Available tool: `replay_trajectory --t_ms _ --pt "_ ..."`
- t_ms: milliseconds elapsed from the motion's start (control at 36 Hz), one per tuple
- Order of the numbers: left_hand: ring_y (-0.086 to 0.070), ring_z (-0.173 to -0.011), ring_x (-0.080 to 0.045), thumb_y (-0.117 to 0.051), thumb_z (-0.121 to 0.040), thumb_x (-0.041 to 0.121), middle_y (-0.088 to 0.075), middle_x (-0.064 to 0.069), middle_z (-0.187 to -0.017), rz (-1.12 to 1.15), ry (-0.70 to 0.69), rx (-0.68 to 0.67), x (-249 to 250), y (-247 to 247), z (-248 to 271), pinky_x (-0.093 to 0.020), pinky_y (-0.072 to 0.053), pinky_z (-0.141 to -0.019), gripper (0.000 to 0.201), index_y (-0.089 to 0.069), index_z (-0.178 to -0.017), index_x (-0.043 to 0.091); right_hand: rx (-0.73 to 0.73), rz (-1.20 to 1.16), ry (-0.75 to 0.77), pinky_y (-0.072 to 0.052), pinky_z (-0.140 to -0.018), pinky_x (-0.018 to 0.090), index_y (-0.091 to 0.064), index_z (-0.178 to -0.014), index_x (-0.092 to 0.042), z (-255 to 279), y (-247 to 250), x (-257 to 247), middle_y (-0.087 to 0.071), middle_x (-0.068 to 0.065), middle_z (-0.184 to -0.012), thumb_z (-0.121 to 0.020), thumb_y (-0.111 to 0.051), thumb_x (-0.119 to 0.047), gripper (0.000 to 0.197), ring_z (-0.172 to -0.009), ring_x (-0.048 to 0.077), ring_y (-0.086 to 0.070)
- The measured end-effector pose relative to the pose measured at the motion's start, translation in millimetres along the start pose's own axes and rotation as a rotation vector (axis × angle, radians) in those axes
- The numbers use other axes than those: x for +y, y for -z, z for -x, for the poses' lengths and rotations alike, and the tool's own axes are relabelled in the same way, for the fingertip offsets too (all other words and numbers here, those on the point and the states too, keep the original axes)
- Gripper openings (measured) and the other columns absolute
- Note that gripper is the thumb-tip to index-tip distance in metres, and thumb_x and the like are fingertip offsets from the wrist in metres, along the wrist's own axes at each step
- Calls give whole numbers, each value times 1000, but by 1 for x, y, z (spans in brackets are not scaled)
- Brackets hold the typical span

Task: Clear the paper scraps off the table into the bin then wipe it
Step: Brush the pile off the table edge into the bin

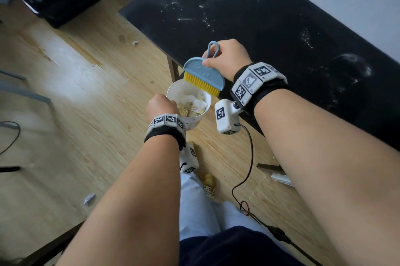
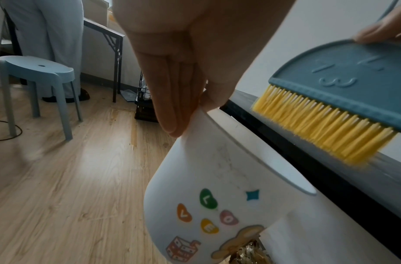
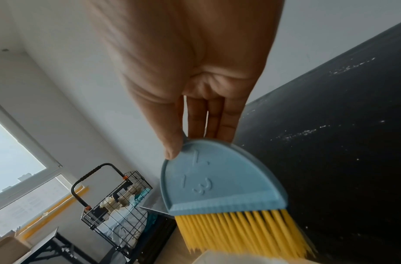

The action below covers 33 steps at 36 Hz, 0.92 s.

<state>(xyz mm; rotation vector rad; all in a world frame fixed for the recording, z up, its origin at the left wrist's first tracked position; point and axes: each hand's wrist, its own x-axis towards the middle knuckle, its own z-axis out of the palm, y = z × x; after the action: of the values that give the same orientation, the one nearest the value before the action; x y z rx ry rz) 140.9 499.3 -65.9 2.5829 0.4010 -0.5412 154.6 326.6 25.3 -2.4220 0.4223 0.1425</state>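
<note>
A white bin (image 1: 194, 121) with stickers hangs off the floor beside the black table (image 1: 270, 27); crumpled paper scraps (image 1: 193, 104) fill it. My left hand (image 1: 161, 106) pinches its near rim (image 2: 203, 114), thumb inside and fingers (image 2: 170, 107) outside. My right hand (image 1: 227, 58) grips a blue hand brush (image 1: 204, 74) with yellow bristles (image 1: 202, 85), held tilted over the bin's far rim at the table edge. In the right wrist view the thumb and fingers (image 3: 226, 125) pinch the brush (image 3: 220, 180) by its top. White dust streaks (image 1: 205, 6) mark the tabletop.
Small paper scraps lie on the wooden floor (image 1: 89, 198) (image 1: 135, 43). A black wire basket cart (image 3: 118, 201) stands near the wall. A light blue stool (image 2: 39, 71) and a second person's legs (image 2: 50, 35) stand at the left. A cable (image 1: 249, 157) trails from my right wrist.
</note>
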Motion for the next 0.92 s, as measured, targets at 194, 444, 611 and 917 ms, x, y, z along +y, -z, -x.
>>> replay_trajectory --t_ms 194,444,611,917 --pt "-43 -59 -26 -54 -84 10 -40 -7 -58 -22 -64 31 -4 30 24 -25 -30 -48 29 -40 -60 4 89 -6 -35 -55 -82 33 -71 -100 -14 23 14 -2 -70 2 -97 -84 -68 -30 23 -92 17 -65" --pt "-49 -59 -26 -54 -81 15 -48 -6 -60 -108 -177 143 22 94 50 -26 -40 -55 25 -46 -58 8 274 -14 -66 -49 -66 28 -63 -81 -10 46 55 -11 -65 5 -84 -87 -63 -30 20 -80 18 -63" --pt "-52 -60 -26 -55 -81 16 -54 -7 -64 -97 -299 167 65 128 56 -26 -43 -56 16 -57 -69 5 399 1 -128 -56 -74 35 -61 -76 -11 53 92 -11 -65 6 -80 -89 -61 -34 26 -82 21 -66" --pt "-52 -58 -27 -53 -78 13 -52 -7 -58 -96 -554 72 160 121 71 -25 -40 -54 21 -47 -58 6 622 31 -298 -44 -67 28 -66 -80 -9 81 152 32 -68 7 -81 -91 -56 -33 28 -77 24 -63"
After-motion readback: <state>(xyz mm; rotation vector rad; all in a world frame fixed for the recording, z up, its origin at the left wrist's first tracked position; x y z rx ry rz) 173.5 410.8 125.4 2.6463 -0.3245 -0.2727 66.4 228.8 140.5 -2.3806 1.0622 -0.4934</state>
